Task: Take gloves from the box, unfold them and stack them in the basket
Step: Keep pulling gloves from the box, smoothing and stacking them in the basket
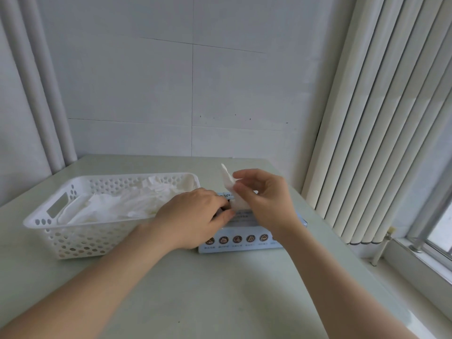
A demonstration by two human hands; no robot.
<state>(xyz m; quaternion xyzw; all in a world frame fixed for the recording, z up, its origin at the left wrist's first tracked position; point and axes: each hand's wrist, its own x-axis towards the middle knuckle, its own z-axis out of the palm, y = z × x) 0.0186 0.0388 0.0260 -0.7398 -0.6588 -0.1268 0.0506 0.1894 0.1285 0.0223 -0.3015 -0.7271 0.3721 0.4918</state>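
Observation:
A pale blue glove box lies on the table, mostly covered by both hands. My right hand pinches a folded white glove that stands up above the box's top. My left hand pinches the lower edge of the same glove, fingers curled over the box opening. To the left stands a white perforated basket. Inside it lie several unfolded translucent gloves.
The pale green table extends toward me in front of the box. A white radiator stands along the right side by a window sill. White pipes run up the left wall.

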